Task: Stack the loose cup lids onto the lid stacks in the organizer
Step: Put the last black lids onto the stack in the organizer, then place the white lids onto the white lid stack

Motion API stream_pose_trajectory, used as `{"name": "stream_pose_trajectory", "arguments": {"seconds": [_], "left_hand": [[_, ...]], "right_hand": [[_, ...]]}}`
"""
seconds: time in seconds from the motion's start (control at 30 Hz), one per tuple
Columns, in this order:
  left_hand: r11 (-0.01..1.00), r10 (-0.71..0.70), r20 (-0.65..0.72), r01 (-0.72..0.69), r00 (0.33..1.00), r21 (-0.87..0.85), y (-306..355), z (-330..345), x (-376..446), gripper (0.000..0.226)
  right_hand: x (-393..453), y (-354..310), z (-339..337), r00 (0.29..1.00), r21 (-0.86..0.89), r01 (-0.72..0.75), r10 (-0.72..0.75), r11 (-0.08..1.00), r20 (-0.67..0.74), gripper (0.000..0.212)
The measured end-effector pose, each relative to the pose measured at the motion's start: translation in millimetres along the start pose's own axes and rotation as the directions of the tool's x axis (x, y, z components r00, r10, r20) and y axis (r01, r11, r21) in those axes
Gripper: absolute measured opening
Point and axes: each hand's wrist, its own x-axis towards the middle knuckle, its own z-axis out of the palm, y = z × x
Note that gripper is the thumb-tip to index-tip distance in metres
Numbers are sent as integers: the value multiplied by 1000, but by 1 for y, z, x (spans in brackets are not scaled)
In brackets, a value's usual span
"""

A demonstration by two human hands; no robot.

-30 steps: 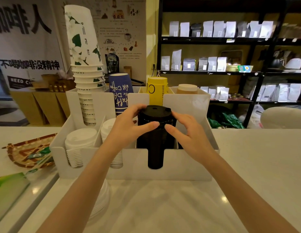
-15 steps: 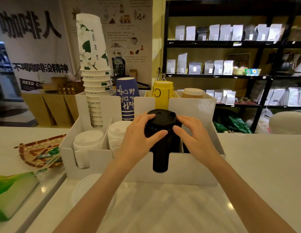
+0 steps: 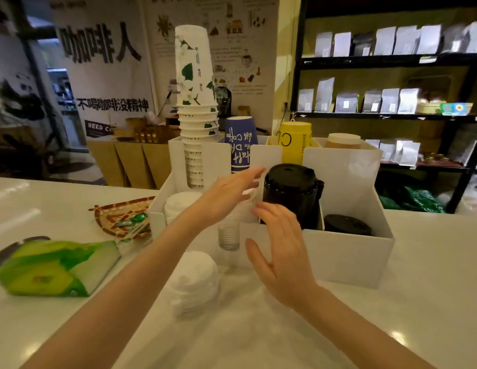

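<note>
A white organizer (image 3: 346, 257) stands on the counter. A tall black lid stack (image 3: 292, 193) fills its third front slot, and a low black lid stack (image 3: 348, 224) sits in the right slot. A white lid stack (image 3: 178, 206) is in the left slot; a clear lid stack (image 3: 229, 233) shows through the second slot. A pile of loose white lids (image 3: 194, 280) lies on the counter in front of the organizer. My left hand (image 3: 226, 195) hovers open left of the tall black stack. My right hand (image 3: 281, 251) is open below it, fingers spread, holding nothing.
Paper cup stacks fill the organizer's rear: white-green (image 3: 196, 107), blue (image 3: 240, 142), yellow (image 3: 294, 142), tan (image 3: 342, 141). A woven tray (image 3: 120, 217) and a green packet (image 3: 53, 267) lie on the left. Black shelves of bags stand behind at right.
Both hands have let go of the tall black lid stack and drawn back toward me and to the left. The view has shifted right and closer, showing the loose white lids.
</note>
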Motion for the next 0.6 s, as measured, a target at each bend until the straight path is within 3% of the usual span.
{"name": "stream_pose_trajectory", "arguments": {"seconds": [0.1, 0.17, 0.23, 0.33, 0.47, 0.6], "left_hand": [[1000, -16, -45, 16, 999, 6, -6, -17, -25, 41], [998, -26, -95, 31, 995, 58, -15, -26, -43, 38], [991, -39, -146, 57, 988, 125, -27, -33, -61, 38], [981, -45, -246, 89, 968, 173, -48, -39, -87, 32], [930, -63, -272, 155, 960, 333, -76, -39, -115, 27], [816, -205, -165, 262, 965, 515, -99, -33, -132, 71]], "right_hand": [[-18, -11, 14, 951, 19, -3, -3, 1000, 310, 47], [-28, -16, 19, 851, 43, -15, -10, 999, 525, 50], [-36, -16, 26, 768, 6, 34, -31, 999, 640, 54], [-41, -15, 30, 687, -41, 55, -8, 998, 726, 59], [-41, -14, 25, 663, -30, 33, 0, 999, 749, 59], [-41, -16, 25, 637, 3, -36, 21, 999, 770, 61]]}}
